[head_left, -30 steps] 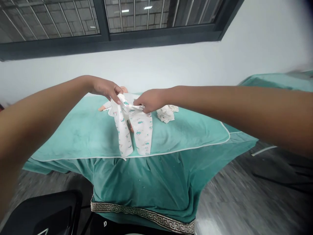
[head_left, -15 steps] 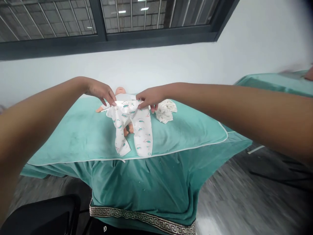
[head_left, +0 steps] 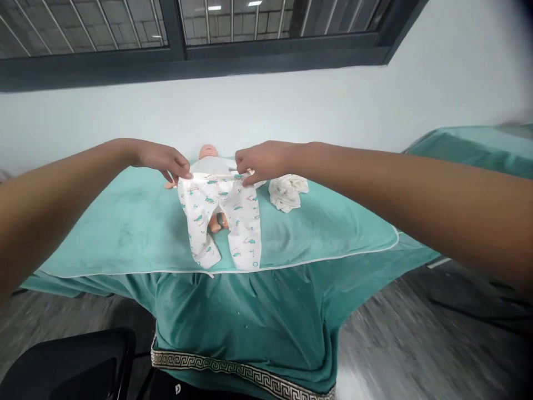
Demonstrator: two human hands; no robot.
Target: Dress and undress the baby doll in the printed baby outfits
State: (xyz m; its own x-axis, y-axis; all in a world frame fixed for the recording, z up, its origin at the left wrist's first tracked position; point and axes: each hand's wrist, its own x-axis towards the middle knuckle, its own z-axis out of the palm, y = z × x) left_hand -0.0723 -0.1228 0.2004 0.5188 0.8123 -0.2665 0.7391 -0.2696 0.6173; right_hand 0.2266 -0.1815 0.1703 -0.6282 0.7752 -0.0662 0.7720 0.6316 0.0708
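A pair of white baby pants (head_left: 244,222) with a small green print is stretched out by its waistband. At the left corner of the waistband, my left hand (head_left: 169,164) pinches the cloth. My right hand (head_left: 262,162) grips the right corner. Behind the pants lies a baby doll (head_left: 208,151) in a white top, its head toward the wall. The doll's feet show between the two pant legs, while its middle is hidden by the cloth. To the right of the pants sits a crumpled white printed cloth (head_left: 287,193).
A green padded mat (head_left: 333,222) with white piping lies on a table draped in a green cloth (head_left: 250,316). The wall and a barred window (head_left: 233,53) stand behind it. A black chair (head_left: 75,361) is at lower left, and another green-covered table (head_left: 470,147) at right.
My hands have moved apart, pulling the waistband wider and flatter. The left leg of the pants has shifted left and opened out. The camera view has tilted slightly.
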